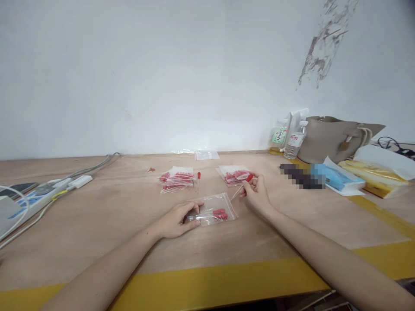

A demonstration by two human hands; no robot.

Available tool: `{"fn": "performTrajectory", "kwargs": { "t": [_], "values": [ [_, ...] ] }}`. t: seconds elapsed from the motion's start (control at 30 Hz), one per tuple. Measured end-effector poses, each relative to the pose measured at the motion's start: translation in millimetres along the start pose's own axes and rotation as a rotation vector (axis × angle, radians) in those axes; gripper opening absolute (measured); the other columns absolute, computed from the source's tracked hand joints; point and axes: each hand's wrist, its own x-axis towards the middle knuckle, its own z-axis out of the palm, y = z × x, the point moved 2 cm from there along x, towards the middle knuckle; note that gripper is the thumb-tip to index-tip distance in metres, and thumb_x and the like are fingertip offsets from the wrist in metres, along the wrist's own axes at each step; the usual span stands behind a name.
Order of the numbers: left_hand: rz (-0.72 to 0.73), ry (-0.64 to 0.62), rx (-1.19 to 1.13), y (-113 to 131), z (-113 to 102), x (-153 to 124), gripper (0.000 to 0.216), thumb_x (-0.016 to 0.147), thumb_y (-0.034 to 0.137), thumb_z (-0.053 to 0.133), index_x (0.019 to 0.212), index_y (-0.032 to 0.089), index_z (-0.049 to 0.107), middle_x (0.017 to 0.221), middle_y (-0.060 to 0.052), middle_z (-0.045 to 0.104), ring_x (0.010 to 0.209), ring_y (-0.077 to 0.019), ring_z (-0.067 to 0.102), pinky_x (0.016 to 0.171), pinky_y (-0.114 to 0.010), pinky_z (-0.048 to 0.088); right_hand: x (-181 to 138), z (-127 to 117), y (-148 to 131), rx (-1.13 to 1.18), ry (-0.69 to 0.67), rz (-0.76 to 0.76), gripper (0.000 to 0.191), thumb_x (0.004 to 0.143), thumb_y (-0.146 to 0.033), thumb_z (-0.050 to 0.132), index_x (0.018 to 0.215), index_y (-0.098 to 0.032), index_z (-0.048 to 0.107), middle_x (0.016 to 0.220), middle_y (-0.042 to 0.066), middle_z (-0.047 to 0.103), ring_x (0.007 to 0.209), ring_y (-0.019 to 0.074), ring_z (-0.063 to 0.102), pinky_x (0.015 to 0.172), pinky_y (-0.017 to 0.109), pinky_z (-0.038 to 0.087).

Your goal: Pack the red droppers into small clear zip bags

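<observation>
A clear zip bag (210, 201) lies flat on the table with a few red-bulbed droppers (220, 214) inside. My left hand (181, 219) grips the bag's left end between thumb and fingers. My right hand (257, 194) pinches another dropper (249, 178) by its red rubber bulb. Its thin clear tube slants down to the left, with the tip beside the bag's right edge. Behind the bag, a pile of filled bags (177, 178) lies to the left and a second pile (232, 175) to the right. A loose red bulb (199, 175) sits between them.
A white power strip (39, 203) with cables is at the left. On the right stand bottles (295, 140), a grey bag (327, 140), a blue tissue pack (340, 179) and a yellow pack (378, 172). Flat empty bags (206, 155) lie near the wall. Yellow tape (207, 280) marks the front edge.
</observation>
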Motion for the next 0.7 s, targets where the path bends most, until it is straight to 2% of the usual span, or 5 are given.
{"fn": "performTrajectory", "kwargs": {
  "t": [0.17, 0.27, 0.47, 0.57, 0.7],
  "values": [
    [0.011, 0.001, -0.001, -1, 0, 0, 0.020, 0.083, 0.037, 0.049, 0.090, 0.020, 0.044, 0.128, -0.009, 0.044, 0.113, -0.0223, 0.046, 0.089, -0.035, 0.039, -1, 0, -1, 0.083, 0.011, 0.116, 0.038, 0.069, -0.027, 0.057, 0.100, -0.024, 0.035, 0.062, -0.008, 0.048, 0.047, 0.0101, 0.054, 0.043, 0.023, 0.048],
    [0.023, 0.004, -0.003, 0, 0, 1, 0.019, 0.083, 0.036, 0.049, 0.090, 0.020, 0.044, 0.129, -0.008, 0.044, 0.114, -0.0217, 0.045, 0.091, -0.034, 0.038, -5, 4, -1, 0.215, 0.005, 0.262, 0.031, 0.068, -0.021, 0.057, 0.090, -0.023, 0.035, 0.060, -0.009, 0.050, 0.048, 0.0098, 0.057, 0.049, 0.024, 0.050],
    [0.047, 0.015, 0.009, -1, 2, 1, 0.021, 0.083, 0.035, 0.050, 0.097, 0.019, 0.044, 0.129, -0.008, 0.044, 0.115, -0.0209, 0.044, 0.093, -0.034, 0.038, -17, 12, -2, 0.278, -0.242, 0.490, 0.023, 0.067, -0.021, 0.060, 0.078, -0.021, 0.040, 0.064, -0.004, 0.058, 0.057, 0.0116, 0.061, 0.059, 0.027, 0.050],
    [0.036, 0.022, 0.052, -2, 2, 0, 0.037, 0.083, 0.036, 0.049, 0.116, 0.021, 0.040, 0.127, -0.008, 0.045, 0.114, -0.0208, 0.045, 0.095, -0.036, 0.037, -16, 9, 0, 0.044, -0.444, 0.423, 0.024, 0.061, -0.025, 0.067, 0.074, -0.017, 0.049, 0.060, -0.003, 0.058, 0.050, 0.0083, 0.055, 0.051, 0.022, 0.045],
    [0.027, 0.021, 0.099, -4, 2, 0, 0.048, 0.084, 0.038, 0.049, 0.127, 0.023, 0.033, 0.126, -0.007, 0.045, 0.114, -0.0219, 0.044, 0.095, -0.037, 0.036, -10, 10, 1, -0.268, -0.603, 0.158, 0.023, 0.058, -0.029, 0.069, 0.073, -0.014, 0.061, 0.051, -0.005, 0.051, 0.043, 0.0052, 0.041, 0.042, 0.018, 0.031]
  ]
}}
